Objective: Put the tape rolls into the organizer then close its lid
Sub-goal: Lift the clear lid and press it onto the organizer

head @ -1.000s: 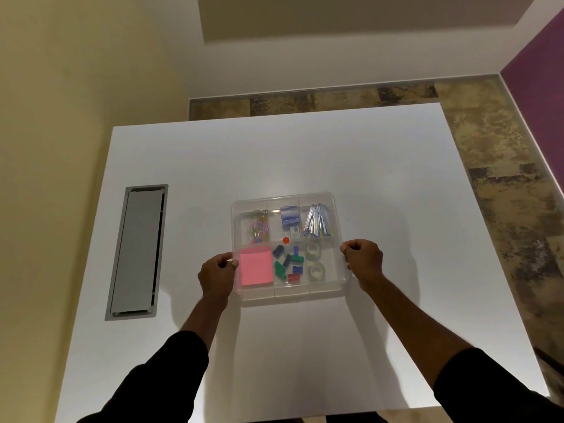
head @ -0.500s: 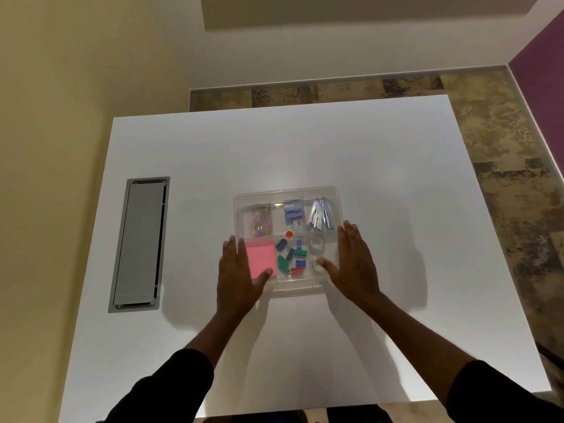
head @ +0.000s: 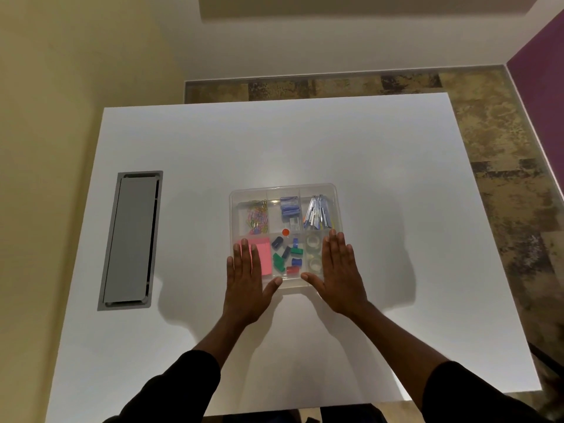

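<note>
Plainly, from the head view, the closing step is the one in hand; both hands lie flat on top of the clear organizer [head: 285, 236], which sits on the white table [head: 396, 209] a little nearer the person than the middle. The left hand [head: 245, 285] covers the near left corner over the pink sticky notes [head: 265, 257], its fingers [head: 241, 257] spread straight and gripping nothing; the right hand [head: 338, 276] covers the near right corner, its fingers likewise stretched flat and holding nothing, the thumb lying along the near edge. The tape rolls [head: 314, 254] are already inside, two pale rings in the near right compartment, one beyond the other, just beside the right hand's fingers. I can make out coloured clips [head: 288, 257] in the near middle compartment and paper clips [head: 258, 216] in the far left one; all of it reads as seen through a clear lid, though I cannot tell for certain that the lid is seated all round.

By my judgement the loading is done and only the press remains; the next move calls for even downward pressure at the near corners, then likely the far edge, so that the lid snaps home without the organizer sliding on the smooth table. A grey hatch [head: 131, 239] lies well apart to the left and plays no part.
</note>
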Available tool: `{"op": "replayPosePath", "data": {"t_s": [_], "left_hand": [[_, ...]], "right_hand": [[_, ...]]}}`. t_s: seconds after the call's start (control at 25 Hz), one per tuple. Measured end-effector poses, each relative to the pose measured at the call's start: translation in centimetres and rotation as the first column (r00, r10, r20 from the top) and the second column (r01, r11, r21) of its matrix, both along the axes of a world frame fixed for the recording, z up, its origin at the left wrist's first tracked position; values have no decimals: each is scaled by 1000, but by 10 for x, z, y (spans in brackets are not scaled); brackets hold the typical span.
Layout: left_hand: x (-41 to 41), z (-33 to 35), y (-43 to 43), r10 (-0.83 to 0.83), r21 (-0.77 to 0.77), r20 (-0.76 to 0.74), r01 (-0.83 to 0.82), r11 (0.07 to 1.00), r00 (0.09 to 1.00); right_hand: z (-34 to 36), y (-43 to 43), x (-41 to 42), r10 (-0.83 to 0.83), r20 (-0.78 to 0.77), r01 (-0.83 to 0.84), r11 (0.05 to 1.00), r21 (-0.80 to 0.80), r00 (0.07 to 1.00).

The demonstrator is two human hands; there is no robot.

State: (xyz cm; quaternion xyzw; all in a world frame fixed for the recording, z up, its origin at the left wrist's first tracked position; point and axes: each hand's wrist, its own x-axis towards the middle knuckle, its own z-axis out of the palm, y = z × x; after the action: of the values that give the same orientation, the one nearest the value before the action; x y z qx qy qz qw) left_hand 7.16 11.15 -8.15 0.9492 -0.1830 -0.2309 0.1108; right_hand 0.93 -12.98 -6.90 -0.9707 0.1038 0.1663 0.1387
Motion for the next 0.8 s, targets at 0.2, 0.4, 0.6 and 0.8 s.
{"op": "replayPosePath", "data": {"t_s": [0.2, 0.4, 0.6, 0.8], "left_hand": [[-4, -14, 0, 16, -8, 81, -16, 1000, 997], [-2, -12, 1, 6, -6, 60, -6, 1000, 998], [12, -5, -7, 96, -172, 95, -79, 982, 991], [91, 4, -14, 102, -162, 120, -81, 983, 988]], "right_hand": [[-17, -2, -1, 19, 34, -18, 1000, -17, 999], [-15, -2, 0, 20, 5, -20, 999, -32, 1000], [-2, -14, 20, -52, 148, 52, 999, 6, 988], [10, -50, 89, 13, 68, -15, 999, 34, 998]]}}
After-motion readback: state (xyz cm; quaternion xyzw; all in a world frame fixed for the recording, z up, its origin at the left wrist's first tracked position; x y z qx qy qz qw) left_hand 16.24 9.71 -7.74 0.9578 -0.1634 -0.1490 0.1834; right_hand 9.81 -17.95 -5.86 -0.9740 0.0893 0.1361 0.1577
